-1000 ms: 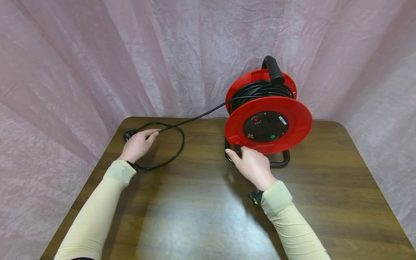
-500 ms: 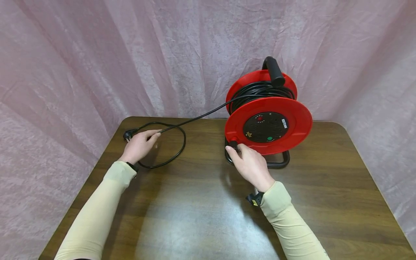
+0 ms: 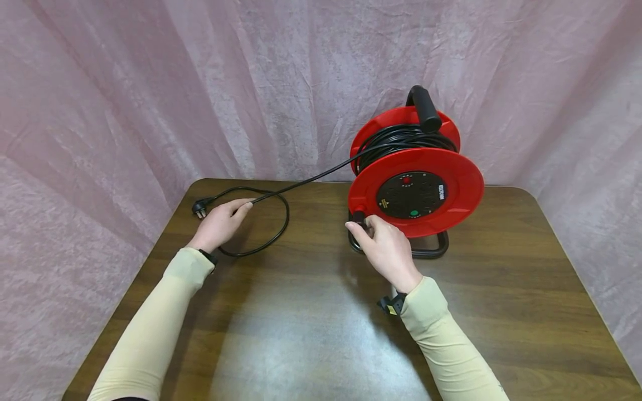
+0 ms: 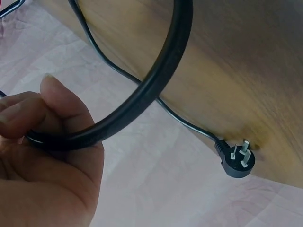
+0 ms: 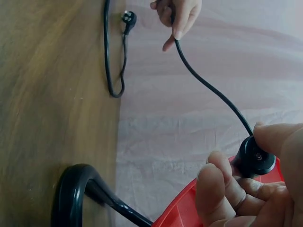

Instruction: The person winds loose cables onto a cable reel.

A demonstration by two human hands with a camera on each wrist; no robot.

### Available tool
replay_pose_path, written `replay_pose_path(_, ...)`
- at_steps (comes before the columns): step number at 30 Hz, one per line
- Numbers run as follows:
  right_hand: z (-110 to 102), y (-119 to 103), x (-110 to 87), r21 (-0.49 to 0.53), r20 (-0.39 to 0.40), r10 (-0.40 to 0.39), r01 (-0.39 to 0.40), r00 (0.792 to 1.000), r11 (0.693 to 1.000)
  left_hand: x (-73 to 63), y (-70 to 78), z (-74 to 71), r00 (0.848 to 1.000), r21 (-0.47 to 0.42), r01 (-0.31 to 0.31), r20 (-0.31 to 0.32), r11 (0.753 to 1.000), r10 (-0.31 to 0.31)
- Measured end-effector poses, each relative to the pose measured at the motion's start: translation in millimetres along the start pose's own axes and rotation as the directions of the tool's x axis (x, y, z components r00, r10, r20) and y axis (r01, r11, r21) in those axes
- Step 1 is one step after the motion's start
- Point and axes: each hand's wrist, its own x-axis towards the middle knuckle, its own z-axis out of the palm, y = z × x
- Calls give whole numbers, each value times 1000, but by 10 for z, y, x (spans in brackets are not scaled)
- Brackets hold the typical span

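A red cable reel (image 3: 463, 184) stands at the back right on its black tube frame, with black cable (image 3: 321, 174) wound round its drum. From the drum the cable runs left to my left hand (image 3: 219, 224), whose curled fingers hold it above the table. Past that hand the cable loops over the wood and ends in a three-pin plug (image 4: 238, 161), lying with its prongs up. My right hand (image 3: 390, 249) pinches the black crank knob (image 5: 255, 157) at the lower left of the reel's front disc between thumb and fingers.
The wooden table (image 3: 281, 334) reaches back to a pink curtain (image 3: 281, 83) that also hangs at both sides. A black carrying handle (image 3: 426, 111) rises over the reel's top. The frame's foot (image 3: 431, 253) rests on the table.
The reel's front disc has turned a little clockwise, and my right hand has shifted slightly up and left with the knob. My left hand has moved slightly right, still holding the cable.
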Motion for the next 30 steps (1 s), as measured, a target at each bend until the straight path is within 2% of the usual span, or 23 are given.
replay_pose_path(6,-6,-42,26,14,-16,4,-4,1000,1000,-5,28,3,1000,-6,-11,6,1000,11)
replay_pose_path(17,-26,-139,124,-26,-50,18,-20,999,999,-13,22,35,1000,-40,-21,-1,999,21)
replay_pose_path(25,-73,-189,158,-20,-42,9,-10,999,1000,-18,50,46,999,-48,-17,32,999,18)
replay_pose_path(30,-93,-209,168,-15,-37,9,-9,999,1000,-1,44,57,999,-45,-37,36,998,39)
